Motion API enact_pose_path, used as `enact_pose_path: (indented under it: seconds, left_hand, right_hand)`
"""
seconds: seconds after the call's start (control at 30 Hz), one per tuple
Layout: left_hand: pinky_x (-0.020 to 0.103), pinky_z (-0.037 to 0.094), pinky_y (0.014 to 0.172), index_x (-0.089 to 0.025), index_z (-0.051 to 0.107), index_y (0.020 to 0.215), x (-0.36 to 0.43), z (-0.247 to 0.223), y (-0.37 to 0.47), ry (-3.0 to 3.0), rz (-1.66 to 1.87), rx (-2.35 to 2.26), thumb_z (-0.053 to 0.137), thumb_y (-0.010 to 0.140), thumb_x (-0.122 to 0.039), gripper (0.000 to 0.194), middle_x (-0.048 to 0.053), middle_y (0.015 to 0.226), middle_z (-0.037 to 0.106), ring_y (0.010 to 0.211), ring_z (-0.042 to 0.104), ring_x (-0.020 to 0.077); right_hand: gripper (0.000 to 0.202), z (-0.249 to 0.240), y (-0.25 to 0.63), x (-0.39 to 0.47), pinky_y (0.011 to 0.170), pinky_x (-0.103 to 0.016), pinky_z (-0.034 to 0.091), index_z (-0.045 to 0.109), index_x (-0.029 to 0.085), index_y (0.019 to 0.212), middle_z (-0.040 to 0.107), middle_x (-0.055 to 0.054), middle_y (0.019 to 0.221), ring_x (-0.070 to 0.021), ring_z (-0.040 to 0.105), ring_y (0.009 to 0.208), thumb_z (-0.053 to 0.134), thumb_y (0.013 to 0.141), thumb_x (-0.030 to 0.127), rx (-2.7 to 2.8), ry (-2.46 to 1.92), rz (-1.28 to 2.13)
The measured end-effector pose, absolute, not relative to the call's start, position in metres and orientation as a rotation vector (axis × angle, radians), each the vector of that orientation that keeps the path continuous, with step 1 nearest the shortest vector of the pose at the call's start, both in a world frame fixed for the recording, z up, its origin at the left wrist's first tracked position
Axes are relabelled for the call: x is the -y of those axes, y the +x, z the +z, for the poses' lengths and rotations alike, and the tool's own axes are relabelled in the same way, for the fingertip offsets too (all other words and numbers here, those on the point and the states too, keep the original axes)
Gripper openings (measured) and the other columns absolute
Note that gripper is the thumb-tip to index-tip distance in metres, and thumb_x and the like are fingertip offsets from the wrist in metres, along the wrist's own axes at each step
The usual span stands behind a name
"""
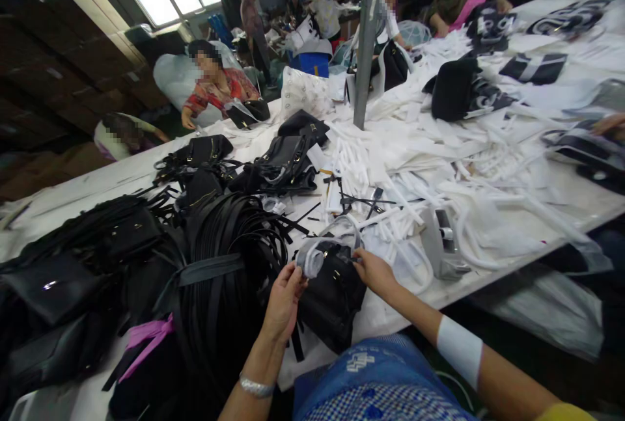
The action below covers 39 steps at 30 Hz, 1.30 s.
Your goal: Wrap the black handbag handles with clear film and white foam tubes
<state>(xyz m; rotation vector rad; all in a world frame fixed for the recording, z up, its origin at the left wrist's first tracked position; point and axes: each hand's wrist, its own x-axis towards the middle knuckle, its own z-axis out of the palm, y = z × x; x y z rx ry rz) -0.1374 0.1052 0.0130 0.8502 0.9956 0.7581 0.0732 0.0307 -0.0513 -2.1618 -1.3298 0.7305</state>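
A black handbag (334, 291) with gold-coloured metal fittings lies at the table's front edge, before my body. My left hand (286, 300) pinches a coiled grey-white strip (311, 262) over the bag's upper left corner. From the coil, a loop of the strip arcs over the bag's top toward the right. My right hand (374, 271) is closed at the bag's upper right edge, its fingertips on a small dark piece that looks like a strap end. Exactly how that piece joins the bag or strip is hidden.
A big bundle of black straps (215, 265) lies left, beside more black bags (53, 284). White padding tubes (351, 161) and sheets cover the right. A metal tape dispenser (445, 245) stands near the front edge. A grey post (366, 50) rises mid-table. Co-workers (224, 86) work across it.
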Motion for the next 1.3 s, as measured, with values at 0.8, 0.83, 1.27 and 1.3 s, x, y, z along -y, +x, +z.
enact_pose_path:
  seconds: [0.8,0.83,1.27,1.3]
  left_hand:
    - [0.016,0.024,0.043,-0.012,0.069,0.085,-0.121,0.004,-0.149,0.741,0.183,-0.835,0.066,0.075,-0.048,0.037,0.003,0.072,0.056,0.058,0.045,0.0069]
    - [0.016,0.021,0.042,-0.012,0.068,0.082,-0.123,0.002,-0.146,0.736,0.161,-0.866,0.068,0.072,-0.049,0.038,0.001,0.067,0.053,0.053,0.04,0.0051]
    - [0.017,0.026,0.049,-0.013,0.066,0.08,-0.117,-0.022,-0.138,1.053,0.313,-1.009,0.067,0.074,-0.048,0.036,-0.005,0.057,0.041,0.052,0.034,0.0051]
    - [0.017,0.026,0.049,-0.013,0.065,0.08,-0.115,-0.022,-0.138,1.025,0.309,-1.006,0.067,0.074,-0.048,0.035,-0.005,0.058,0.041,0.052,0.034,0.005]
  right_hand:
    - [0.021,-0.027,-0.017,-0.002,0.086,-0.03,0.048,0.068,0.02,0.1,0.062,-0.008,0.1,-0.0188,0.059,0.095,0.05,0.091,0.022,1.307,-1.608,0.566]
    - [0.022,-0.033,-0.016,-0.002,0.087,-0.031,0.048,0.067,0.02,0.104,0.063,-0.009,0.101,-0.0193,0.059,0.097,0.049,0.091,0.021,1.342,-1.603,0.551]
    - [0.016,-0.029,-0.018,-0.003,0.08,-0.029,0.051,0.073,0.024,0.093,0.071,-0.003,0.089,-0.0171,0.065,0.085,0.059,0.086,0.026,0.94,-1.7,0.703]
    - [0.014,-0.031,-0.018,-0.004,0.078,-0.028,0.051,0.074,0.024,0.089,0.071,-0.002,0.086,-0.017,0.065,0.082,0.061,0.085,0.027,0.93,-1.704,0.702]
